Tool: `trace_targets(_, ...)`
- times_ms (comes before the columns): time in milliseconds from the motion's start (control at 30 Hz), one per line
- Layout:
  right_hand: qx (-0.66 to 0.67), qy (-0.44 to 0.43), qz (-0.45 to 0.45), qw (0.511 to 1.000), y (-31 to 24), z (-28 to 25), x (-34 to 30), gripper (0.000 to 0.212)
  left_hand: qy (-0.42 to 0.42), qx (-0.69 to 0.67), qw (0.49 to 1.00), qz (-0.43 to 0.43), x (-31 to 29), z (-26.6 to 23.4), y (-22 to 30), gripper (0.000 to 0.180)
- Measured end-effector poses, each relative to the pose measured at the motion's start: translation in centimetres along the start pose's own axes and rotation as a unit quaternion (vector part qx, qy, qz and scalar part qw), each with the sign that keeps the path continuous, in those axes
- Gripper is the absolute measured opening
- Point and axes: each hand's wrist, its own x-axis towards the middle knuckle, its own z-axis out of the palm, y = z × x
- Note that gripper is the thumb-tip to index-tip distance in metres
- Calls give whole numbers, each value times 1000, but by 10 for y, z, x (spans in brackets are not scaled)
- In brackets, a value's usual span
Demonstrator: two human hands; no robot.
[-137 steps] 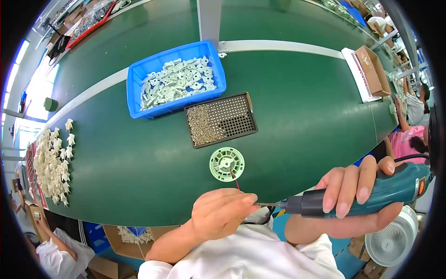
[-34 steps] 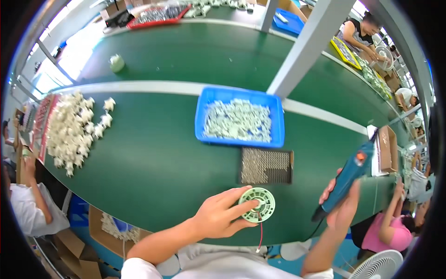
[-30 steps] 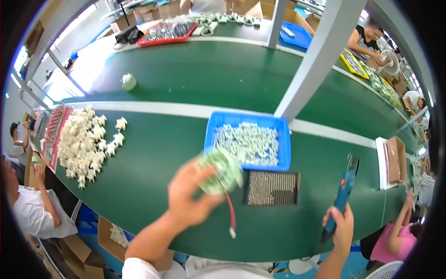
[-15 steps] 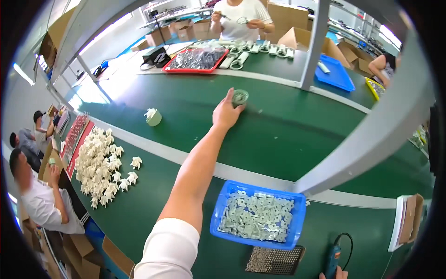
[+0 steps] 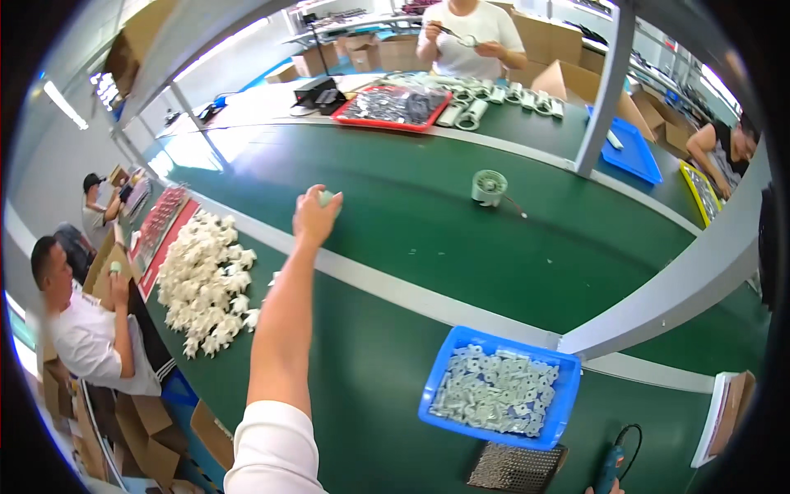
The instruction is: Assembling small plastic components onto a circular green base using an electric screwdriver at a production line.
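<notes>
My left hand [image 5: 314, 218] reaches out over the green belt, its fingers closed around a pale green cup-shaped part [image 5: 326, 198], mostly hidden behind them. Farther right, another pale green round housing [image 5: 490, 188] stands upright on the belt, with a thin lead beside it. At the lower edge my right hand [image 5: 606, 490], only partly in the picture, is wrapped round a teal electric screwdriver [image 5: 610, 469] with a black cord. Below my left arm's reach, to its left, lies a pile of white bladed fan wheels [image 5: 206, 280].
A blue bin [image 5: 432, 395] of pale green plastic parts stands before me, beside a perforated tray of small screws [image 5: 518, 468]. A grey metal post [image 5: 650, 305] rises on the right. Across the belt a co-worker handles a part near a red tray [image 5: 428, 123]; others sit left and right.
My left hand has let go of the round housing and moved left to the cup-shaped part that stood there. The view has turned, shifting the scene rightward. My right hand still holds the screwdriver.
</notes>
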Motion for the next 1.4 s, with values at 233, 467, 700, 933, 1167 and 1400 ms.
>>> trace_targets(233,189,106,15,976,-2,-13,-17,48,-203,-651,705,-197,-131,-118,41,51)
trace_targets(467,435,100,-279,850,-89,-22,-56,19,-490,-724,436,-216,-288,-167,97,72)
trace_targets(700,552,-494,-150,654,-89,-16,-63,37,-665,-635,354,-175,-372,-150,122,69)
trace_targets(933,591,-441,-20,675,-79,-7,-85,27,-681,-630,325,-183,-393,-137,117,59)
trace_targets(1167,509,-361,-234,746,-92,8,-84,22,-679,-614,358,-181,-399,-128,113,57)
trace_targets(1400,500,-309,-123,800,-91,12,-88,17,-696,-581,374,-197,-395,-126,112,58)
